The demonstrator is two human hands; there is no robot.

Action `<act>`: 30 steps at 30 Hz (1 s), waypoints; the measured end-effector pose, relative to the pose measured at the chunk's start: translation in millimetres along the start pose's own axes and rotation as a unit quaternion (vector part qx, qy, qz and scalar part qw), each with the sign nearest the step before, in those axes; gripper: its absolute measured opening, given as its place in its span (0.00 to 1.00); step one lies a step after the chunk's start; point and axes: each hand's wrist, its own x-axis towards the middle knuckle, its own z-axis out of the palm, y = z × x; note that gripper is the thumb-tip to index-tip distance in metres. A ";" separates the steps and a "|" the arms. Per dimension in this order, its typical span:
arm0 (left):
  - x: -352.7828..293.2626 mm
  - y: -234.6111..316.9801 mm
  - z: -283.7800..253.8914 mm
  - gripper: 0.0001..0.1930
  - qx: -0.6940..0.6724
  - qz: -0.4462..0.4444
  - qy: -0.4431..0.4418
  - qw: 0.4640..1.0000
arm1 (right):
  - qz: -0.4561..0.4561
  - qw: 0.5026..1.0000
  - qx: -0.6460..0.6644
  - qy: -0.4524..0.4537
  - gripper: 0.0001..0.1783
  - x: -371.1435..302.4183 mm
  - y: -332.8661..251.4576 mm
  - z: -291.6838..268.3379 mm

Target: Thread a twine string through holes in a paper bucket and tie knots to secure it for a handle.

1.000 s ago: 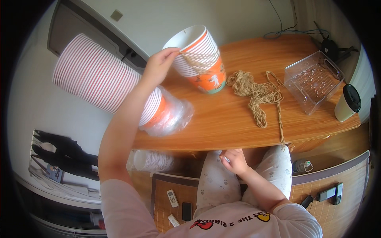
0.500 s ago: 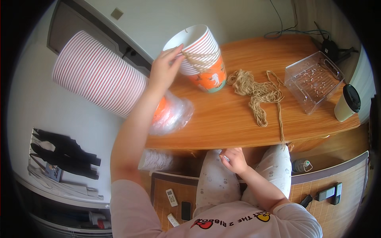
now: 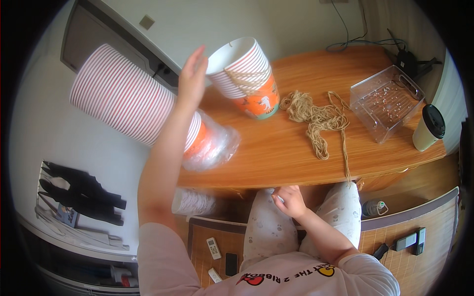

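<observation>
Twine round the cups is now released — left hand loose, empty; grip of right hand unclear.

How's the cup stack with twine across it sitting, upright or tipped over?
Upright: the cup stack rests its green base on the wooden table, with its white mouth opening upward.

The left arm is stretched forward, the left hand raised, fingers extended; the right hand is held low, curled.
</observation>
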 end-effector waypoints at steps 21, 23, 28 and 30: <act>68.0 -19.3 24.2 0.62 0.279 -0.181 -0.159 0.929 | 0.004 1.000 0.021 -0.006 0.05 1.9 -4.3 -4.0; 61.7 -8.4 20.7 0.50 0.407 -0.118 -0.056 0.904 | 0.003 1.000 0.017 -0.004 0.05 -0.2 0.3 0.4; 24.7 112.1 -37.0 0.31 0.674 0.298 0.121 0.665 | -0.005 1.000 0.024 0.009 0.05 1.1 -0.6 -2.0; 15.0 161.9 -76.6 0.28 0.666 0.317 0.200 0.645 | -0.002 0.999 0.034 0.008 0.05 1.4 -1.4 -3.1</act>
